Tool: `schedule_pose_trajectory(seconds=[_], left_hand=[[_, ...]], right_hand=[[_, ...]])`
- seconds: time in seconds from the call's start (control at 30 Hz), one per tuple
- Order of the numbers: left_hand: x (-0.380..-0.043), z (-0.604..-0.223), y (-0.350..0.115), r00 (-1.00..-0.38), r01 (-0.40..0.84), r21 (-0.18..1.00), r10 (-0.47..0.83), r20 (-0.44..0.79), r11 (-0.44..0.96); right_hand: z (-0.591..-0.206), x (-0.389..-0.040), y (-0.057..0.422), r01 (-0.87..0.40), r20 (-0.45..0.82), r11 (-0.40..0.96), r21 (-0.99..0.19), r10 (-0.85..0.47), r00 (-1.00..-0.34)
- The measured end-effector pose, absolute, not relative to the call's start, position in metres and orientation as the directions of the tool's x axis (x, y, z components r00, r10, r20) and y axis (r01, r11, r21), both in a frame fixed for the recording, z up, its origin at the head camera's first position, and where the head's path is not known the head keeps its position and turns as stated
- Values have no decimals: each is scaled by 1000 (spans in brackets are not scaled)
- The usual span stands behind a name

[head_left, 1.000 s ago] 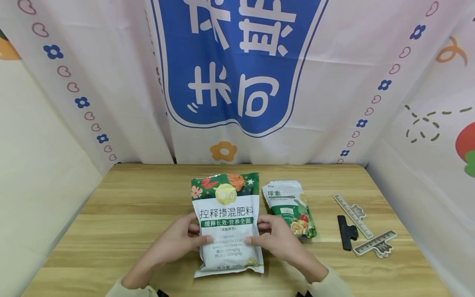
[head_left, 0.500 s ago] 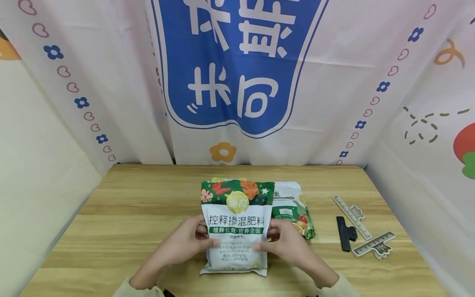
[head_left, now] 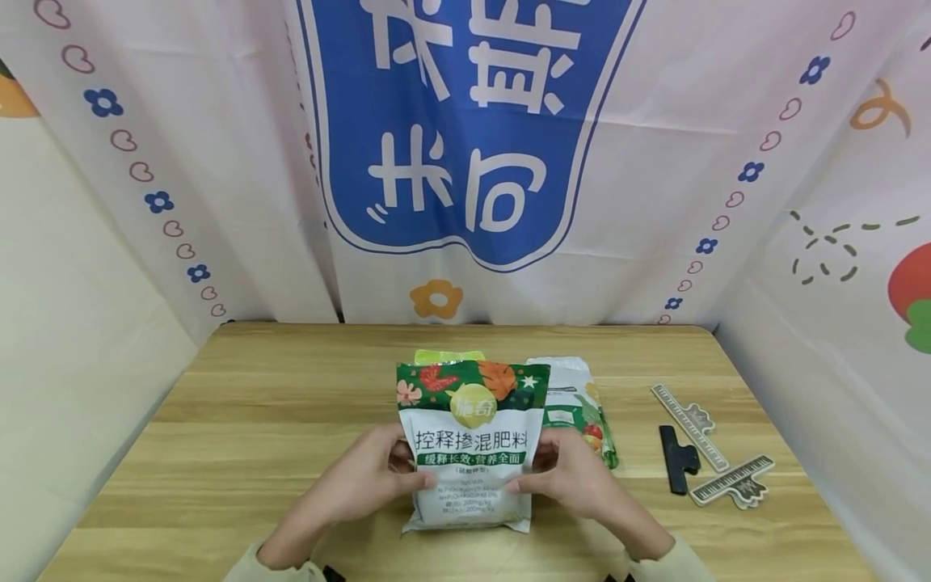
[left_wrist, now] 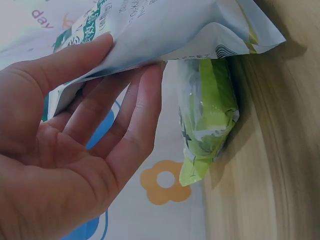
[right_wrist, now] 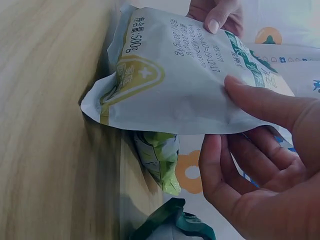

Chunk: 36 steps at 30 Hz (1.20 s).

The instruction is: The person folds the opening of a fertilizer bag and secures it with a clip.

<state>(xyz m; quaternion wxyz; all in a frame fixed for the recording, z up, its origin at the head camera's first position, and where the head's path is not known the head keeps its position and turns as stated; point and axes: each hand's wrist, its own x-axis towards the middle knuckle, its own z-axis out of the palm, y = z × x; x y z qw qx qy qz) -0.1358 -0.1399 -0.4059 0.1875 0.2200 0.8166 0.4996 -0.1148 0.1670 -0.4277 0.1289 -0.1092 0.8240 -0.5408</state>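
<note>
In the head view a white fertilizer bag with a green, flower-patterned top faces me, its top edge uppermost and its bottom edge close over the table. My left hand grips its left side, thumb on the front and fingers behind. On the opposite side my right hand holds it the same way, as the right wrist view also shows. Behind it stands a lime-green and white bag, mostly hidden in the head view. Right of that, a smaller white and green bag lies partly covered by my right hand.
On the wooden table's right side lie a black clip and two ruler-marked clips, one upper clip and one lower clip. A printed cloth hangs behind the table's back edge.
Both hands have shifted the fertilizer bag to the right, and its top has come down in view. The lime-green bag behind has come into sight, while the smaller bag is more covered.
</note>
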Motion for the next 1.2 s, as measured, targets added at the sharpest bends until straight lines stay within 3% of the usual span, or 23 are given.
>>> schedule_pose_trajectory(seconds=[0.3, 0.5, 0.9, 1.2], left_hand=[[-135, -404, -139, -828, 196, 875, 553, -94, 443], [-132, -405, -141, -817, 229, 888, 575, -47, 399], [-121, -406, -142, -837, 324, 800, 548, -7, 506], [-118, -405, -151, -816, 422, 710, 577, 27, 564]], right_hand=[[-418, -116, 173, -88, -123, 445, -891, -425, -897], [-406, -123, 174, -167, -65, 468, -868, -440, -895], [-381, -126, 169, -124, 20, 265, -956, -366, -930], [-376, -118, 160, -233, 146, 212, -949, -360, -921]])
